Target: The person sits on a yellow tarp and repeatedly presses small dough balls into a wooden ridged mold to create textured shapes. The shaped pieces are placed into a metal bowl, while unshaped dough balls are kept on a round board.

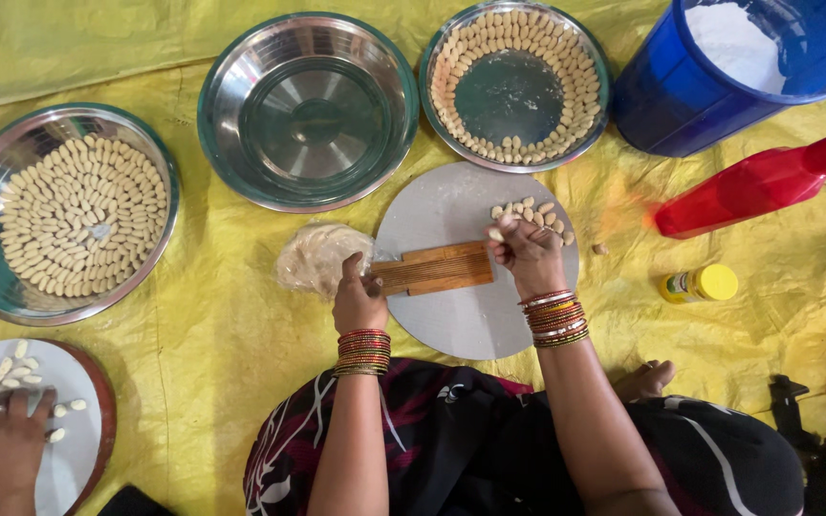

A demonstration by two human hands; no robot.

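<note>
The ridged wooden board (435,268) lies on a round grey slab (461,315) on the yellow sheet (212,325). The left hand (358,300) pins the board's left end, fingers closed, beside a lump of dough (315,256). The right hand (526,252) pinches a small dough piece (496,233) near a heap of shaped pieces (535,212).

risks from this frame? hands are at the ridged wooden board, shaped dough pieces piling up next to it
1. The shaped pieces sit near the round board's far edge; one piece already lies on the yellow sheet, so more may roll off.
2. The left hand touches only an end of the ridged wooden board; it might shift under pressure from the right hand.
3. The dough lump lies uncovered and could dry.
</note>
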